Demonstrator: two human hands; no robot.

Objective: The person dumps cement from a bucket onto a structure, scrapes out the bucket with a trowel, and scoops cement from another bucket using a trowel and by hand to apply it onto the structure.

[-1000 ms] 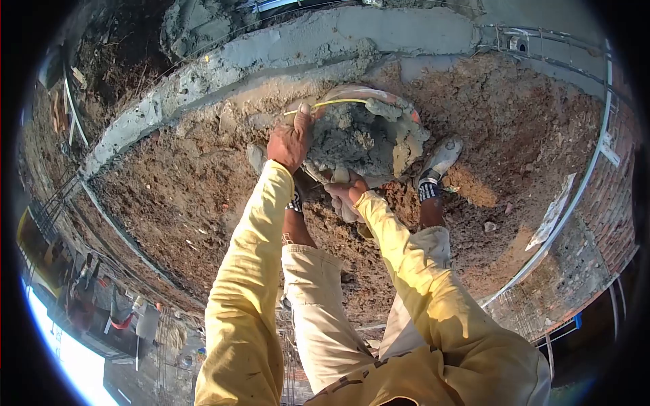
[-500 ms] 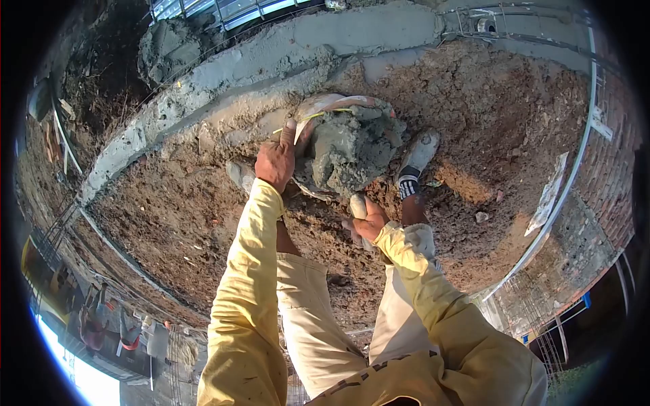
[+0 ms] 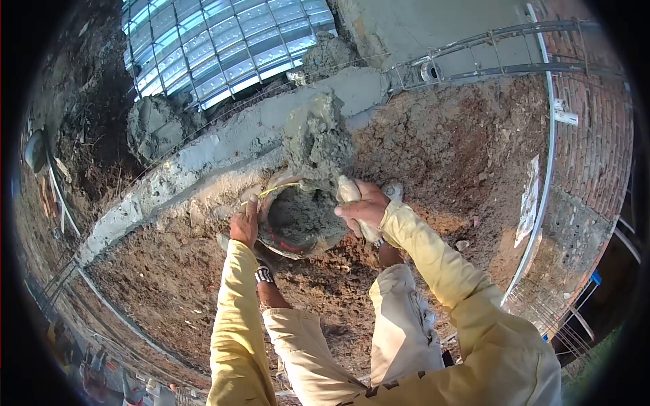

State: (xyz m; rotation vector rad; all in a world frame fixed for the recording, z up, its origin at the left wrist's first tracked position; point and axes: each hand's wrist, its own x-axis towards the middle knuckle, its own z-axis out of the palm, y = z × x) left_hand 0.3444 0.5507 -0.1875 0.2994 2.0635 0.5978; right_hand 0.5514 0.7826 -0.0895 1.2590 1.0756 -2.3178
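A round bucket [image 3: 318, 243] caked with cement stands between my feet, tilted, with grey wet mortar [image 3: 298, 213] inside. My left hand [image 3: 245, 223] is closed on its left rim, the thumb beside a yellow cord [image 3: 271, 193]. In my right hand [image 3: 367, 207], at the bucket's right side, is the thick, cement-coated handle of a trowel [image 3: 349, 191]. A big lump of wet mortar [image 3: 318, 135] is beyond the bucket's far rim, in front of the grey concrete strip. The trowel's blade is hidden, so I cannot tell whether the lump rests on it.
A wet concrete strip [image 3: 183, 166] curves across behind the bucket. Beyond it lie a steel mesh over metal decking [image 3: 223, 47] and another mortar heap [image 3: 159, 128]. Reinforcing bars [image 3: 487, 51] run at the far right, near a brick wall [image 3: 589, 135]. Rough soil [image 3: 169, 291] surrounds my feet.
The mortar that filled the bucket's top has moved out past the far rim, exposing the bucket's inside. My right hand has moved up and forward with the trowel; my left hand stays on the rim.
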